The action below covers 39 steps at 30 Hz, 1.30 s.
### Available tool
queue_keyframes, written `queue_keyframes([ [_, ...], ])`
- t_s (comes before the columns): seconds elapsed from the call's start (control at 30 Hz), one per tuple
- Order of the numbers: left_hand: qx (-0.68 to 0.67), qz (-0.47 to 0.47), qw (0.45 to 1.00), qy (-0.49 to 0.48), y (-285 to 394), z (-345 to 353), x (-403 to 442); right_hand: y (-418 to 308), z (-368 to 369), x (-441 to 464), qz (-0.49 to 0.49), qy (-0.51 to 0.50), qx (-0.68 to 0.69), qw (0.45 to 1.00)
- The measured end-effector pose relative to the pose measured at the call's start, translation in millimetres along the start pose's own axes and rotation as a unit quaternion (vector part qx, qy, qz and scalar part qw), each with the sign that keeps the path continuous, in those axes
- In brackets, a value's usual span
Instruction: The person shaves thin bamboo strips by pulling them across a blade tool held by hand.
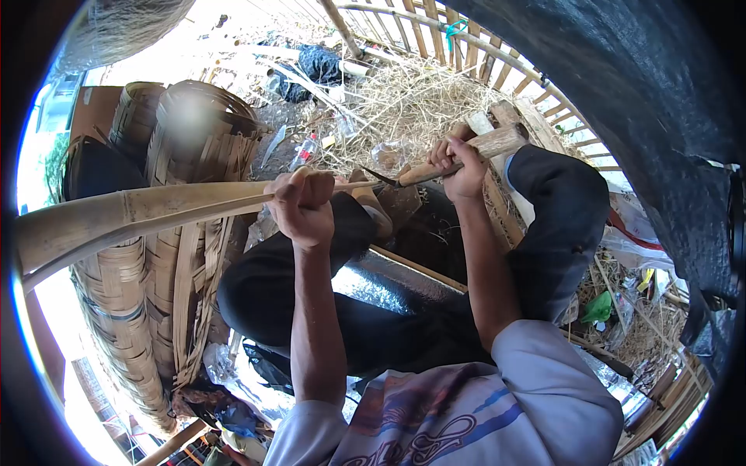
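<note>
My left hand [303,203] is closed around the narrow end of a long split bamboo pole [148,203], which runs off to the left edge and widens there. My right hand [460,165] is wrapped round the wooden handle [497,143] of a knife. Its short dark blade [381,177] points left, touching or very near the thin bamboo end between my two hands. The handle lies above my bent right knee.
Rolled woven bamboo mats [186,147] stand at the left. Straw [420,93], a plastic bottle [305,151] and black plastic bags [318,65] lie ahead. A slatted bamboo fence [435,31] curves behind, and a dark tarp [637,93] hangs at the right.
</note>
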<state>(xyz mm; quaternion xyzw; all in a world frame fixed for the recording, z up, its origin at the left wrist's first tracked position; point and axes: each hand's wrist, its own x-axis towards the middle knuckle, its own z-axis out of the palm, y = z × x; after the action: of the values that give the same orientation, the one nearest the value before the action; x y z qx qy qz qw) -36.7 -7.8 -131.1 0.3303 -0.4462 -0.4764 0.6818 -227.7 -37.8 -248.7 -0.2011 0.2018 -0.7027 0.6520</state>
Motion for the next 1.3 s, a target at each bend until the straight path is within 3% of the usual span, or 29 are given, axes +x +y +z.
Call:
queue_keyframes([
  [0.1, 0.044, 0.014, 0.999, 0.015, -1, 7, -2, -9, 19, -7, -0.033, -0.069, -0.027, 0.997],
  [0.17, 0.005, -0.014, 0.999, -0.029, 0, 8, -2, 1, 15, -9, -0.026, -0.078, 0.002, 0.997],
  [0.23, -0.010, -0.011, 0.999, -0.034, 0, 13, -4, 20, 6, -8, 0.008, -0.025, -0.191, 0.981],
  [0.3, 0.058, 0.036, 0.998, -0.013, -4, 15, -3, 18, 5, -2, 0.004, -0.009, -0.169, 0.985],
  [0.4, 0.107, 0.060, 0.992, 0.032, -9, 11, -3, -3, 15, 1, -0.019, -0.065, -0.028, 0.997],
  [0.57, 0.098, 0.055, 0.991, 0.072, -22, -6, -3, 27, -8, -6, -0.001, -0.031, -0.156, 0.987],
  [0.6, -0.008, 0.075, 0.993, -0.086, -20, -16, 7, 24, -7, 1, 0.009, -0.009, -0.132, 0.991],
  [0.7, -0.086, 0.066, 0.981, -0.161, -23, -26, 0, 12, -3, 5, 0.018, -0.002, -0.103, 0.995],
  [0.73, 0.168, 0.184, 0.965, -0.078, -28, -25, -3, 6, 2, 3, 0.004, -0.030, -0.083, 0.996],
  [0.83, 0.294, 0.230, 0.928, 0.007, -33, -16, -10, 29, -15, -9, -0.007, -0.055, -0.075, 0.996],
  [0.87, 0.157, 0.121, 0.980, 0.003, -15, 7, -4, 50, -33, -11, 0.002, -0.027, -0.188, 0.982],
  [0.9, 0.016, 0.008, 1.000, -0.003, -5, 22, -1, 53, -31, -10, 0.010, 0.003, -0.297, 0.955],
  [0.97, 0.060, 0.054, 0.996, 0.026, -10, 23, 0, 47, -35, -5, 0.044, 0.032, -0.265, 0.963],
  [1.03, 0.042, 0.046, 0.998, -0.005, -8, 20, 1, 36, -34, 0, 0.034, 0.050, -0.156, 0.986],
  [1.1, 0.033, 0.033, 0.999, -0.008, -6, 18, 2, 32, -33, 1, -0.008, 0.006, -0.033, 0.999],
  [1.3, 0.048, 0.046, 0.998, -0.015, -8, 17, 2, 64, -52, 7, -0.017, 0.011, -0.229, 0.973],
])
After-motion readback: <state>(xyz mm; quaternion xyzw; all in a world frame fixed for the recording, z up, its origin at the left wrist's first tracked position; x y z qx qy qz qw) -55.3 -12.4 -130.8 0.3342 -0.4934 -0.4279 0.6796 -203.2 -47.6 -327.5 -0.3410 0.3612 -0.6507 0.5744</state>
